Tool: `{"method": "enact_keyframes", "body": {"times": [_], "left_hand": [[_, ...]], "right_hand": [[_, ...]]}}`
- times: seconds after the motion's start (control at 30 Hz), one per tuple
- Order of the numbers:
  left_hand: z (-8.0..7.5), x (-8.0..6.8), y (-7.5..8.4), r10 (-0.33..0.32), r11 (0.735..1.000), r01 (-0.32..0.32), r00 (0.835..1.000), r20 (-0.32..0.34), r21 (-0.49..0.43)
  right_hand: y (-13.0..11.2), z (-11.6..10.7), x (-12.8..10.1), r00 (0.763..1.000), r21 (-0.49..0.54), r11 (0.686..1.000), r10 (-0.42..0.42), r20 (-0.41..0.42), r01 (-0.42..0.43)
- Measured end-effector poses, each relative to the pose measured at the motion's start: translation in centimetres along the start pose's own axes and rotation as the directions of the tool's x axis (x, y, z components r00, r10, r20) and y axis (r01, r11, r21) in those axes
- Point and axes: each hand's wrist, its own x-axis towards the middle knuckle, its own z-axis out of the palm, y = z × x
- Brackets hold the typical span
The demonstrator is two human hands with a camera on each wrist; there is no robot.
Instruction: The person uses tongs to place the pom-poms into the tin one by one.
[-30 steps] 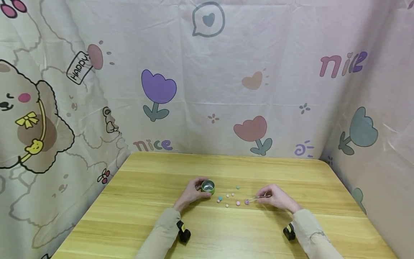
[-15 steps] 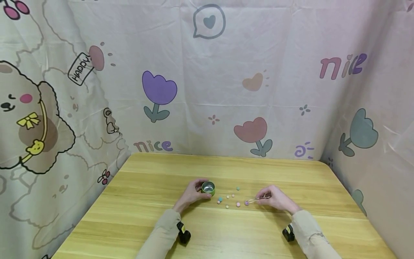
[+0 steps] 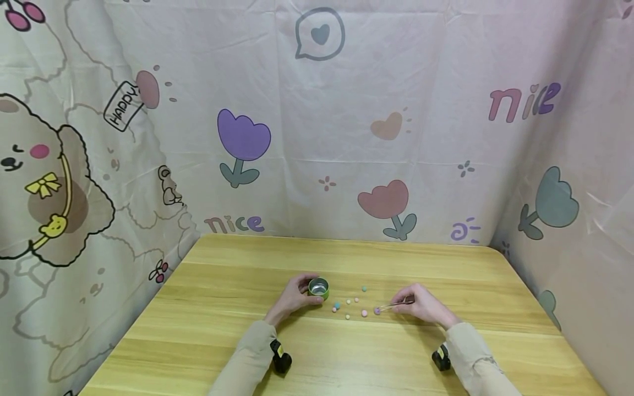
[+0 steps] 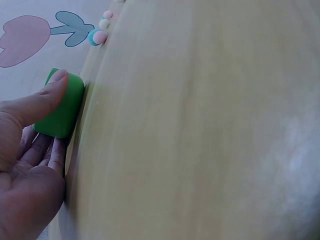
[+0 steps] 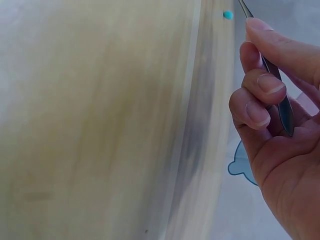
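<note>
- Steel tweezers (image 3: 394, 303) sat pinched in the right hand (image 3: 421, 302), fingers curled round them, tips at a purple bead (image 3: 377, 311) just off the fingertips.
- Left hand (image 3: 293, 297) curled round the green tin (image 3: 318, 287), thumb on its side, steadying it.
- Best squeeze looked gentle and centred, so the bead would not skid toward the other beads (image 3: 353, 307) between the hands.
</note>
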Motion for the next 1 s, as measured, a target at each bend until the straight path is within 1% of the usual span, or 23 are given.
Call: {"method": "enact_keyframes", "body": {"times": [0.2,0.3,0.57,0.77,0.83,0.9,0.93,1.0], "left_hand": [[-0.05,0.0,-0.21,-0.01,1.0,0.01,1.0,-0.002,-0.007],[-0.09,-0.08,-0.18,-0.002,1.0,0.002,1.0,0.001,-0.005],[-0.13,-0.03,-0.1,0.002,1.0,-0.002,1.0,-0.001,-0.002],[-0.06,-0.14,0.06,0.006,1.0,-0.006,1.0,0.003,-0.019],[-0.08,-0.27,0.16,0.026,1.0,-0.026,1.0,0.007,-0.013],[-0.2,-0.33,0.03,0.065,0.998,-0.065,0.998,0.012,-0.001],[-0.24,-0.38,-0.03,0.097,0.995,-0.098,0.995,0.016,0.014],[-0.31,-0.45,-0.08,0.123,0.992,-0.124,0.992,0.018,0.026]], "right_hand": [[0.06,-0.05,-0.06,1.0,-0.009,1.0,0.02,0.003,-0.02],[0.15,-0.01,-0.07,1.0,-0.011,1.0,0.017,-0.001,-0.017],[0.38,0.25,-0.18,0.999,0.002,0.999,-0.037,-0.031,0.037],[0.43,0.19,-0.33,0.999,-0.003,1.0,0.008,-0.038,-0.008],[0.42,0.14,-0.35,0.999,-0.009,1.0,0.019,-0.045,-0.02],[0.37,0.12,-0.34,0.998,-0.008,1.0,0.029,-0.05,-0.029],[0.34,0.11,-0.32,0.998,-0.005,0.999,0.033,-0.053,-0.034],[0.31,0.14,-0.29,0.998,0.003,0.999,0.039,-0.059,-0.039]]}}
